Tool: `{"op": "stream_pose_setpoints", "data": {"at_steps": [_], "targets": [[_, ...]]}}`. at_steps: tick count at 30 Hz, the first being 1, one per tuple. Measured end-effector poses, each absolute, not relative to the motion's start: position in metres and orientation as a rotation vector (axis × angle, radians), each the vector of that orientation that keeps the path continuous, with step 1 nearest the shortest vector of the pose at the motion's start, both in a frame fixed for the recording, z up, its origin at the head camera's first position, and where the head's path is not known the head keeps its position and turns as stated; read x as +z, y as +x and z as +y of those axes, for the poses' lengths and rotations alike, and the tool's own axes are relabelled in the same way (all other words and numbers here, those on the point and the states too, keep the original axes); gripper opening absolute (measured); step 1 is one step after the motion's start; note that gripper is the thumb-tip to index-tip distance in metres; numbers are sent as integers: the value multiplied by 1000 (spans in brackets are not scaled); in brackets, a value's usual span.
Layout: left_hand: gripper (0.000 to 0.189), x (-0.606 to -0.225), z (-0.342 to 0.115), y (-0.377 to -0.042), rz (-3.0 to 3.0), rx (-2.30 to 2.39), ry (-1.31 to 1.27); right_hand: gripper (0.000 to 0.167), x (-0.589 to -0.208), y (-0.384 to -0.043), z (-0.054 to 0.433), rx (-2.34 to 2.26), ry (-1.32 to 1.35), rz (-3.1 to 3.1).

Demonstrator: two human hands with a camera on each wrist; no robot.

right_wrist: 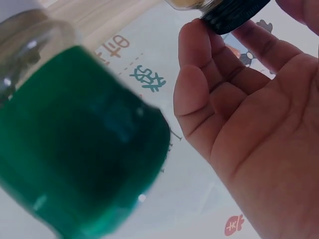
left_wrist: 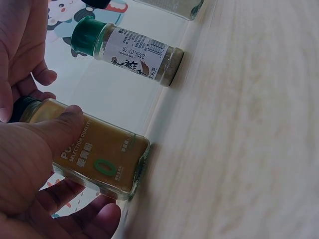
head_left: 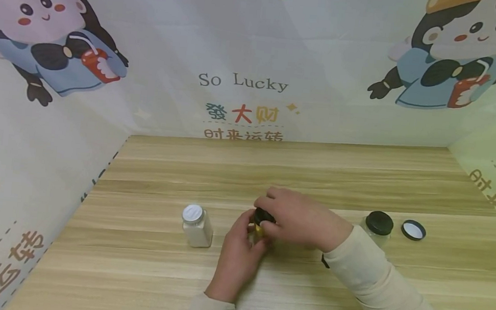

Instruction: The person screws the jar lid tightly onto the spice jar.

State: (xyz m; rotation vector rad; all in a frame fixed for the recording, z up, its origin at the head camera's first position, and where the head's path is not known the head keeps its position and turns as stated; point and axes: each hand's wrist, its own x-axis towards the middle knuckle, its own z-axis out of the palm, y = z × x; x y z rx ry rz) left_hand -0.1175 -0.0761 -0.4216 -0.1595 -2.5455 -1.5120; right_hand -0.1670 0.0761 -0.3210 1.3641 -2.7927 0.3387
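Observation:
A square glass jar of yellow-brown powder (left_wrist: 107,144) stands at the table, its printed label facing the left wrist camera. My left hand (head_left: 239,255) grips its body, with the thumb (left_wrist: 67,127) across the label. On top sits a black ribbed lid (right_wrist: 234,15). My right hand (head_left: 297,218) pinches that lid with thumb and fingers. Close beside the right hand is a shaker bottle (left_wrist: 137,55) with a green cap (right_wrist: 84,144); in the head view the right hand and forearm hide it.
A white-filled jar with a pale lid (head_left: 197,227) stands to the left. On the right are a clear jar with a black lid (head_left: 379,223), partly behind the right sleeve, and a loose black-rimmed lid (head_left: 413,230) lying white side up. Printed cloth walls (head_left: 173,45) border the wooden table (head_left: 132,263).

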Motion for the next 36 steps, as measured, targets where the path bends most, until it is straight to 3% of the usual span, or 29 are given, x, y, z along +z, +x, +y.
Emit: {"op": "stream_pose_setpoints", "data": {"at_steps": [9, 27, 36], "targets": [[50, -422, -77, -117, -2542, -1502, -160, 35, -321, -168, 76, 346, 1489, -2649], [52, -421, -76, -117, -2571, -1489, -142, 27, -321, -168, 75, 349, 1433, -2758], [49, -420, -77, -116, -2570, -1507, -131, 35, -321, -168, 77, 352, 1464, -2703]]}}
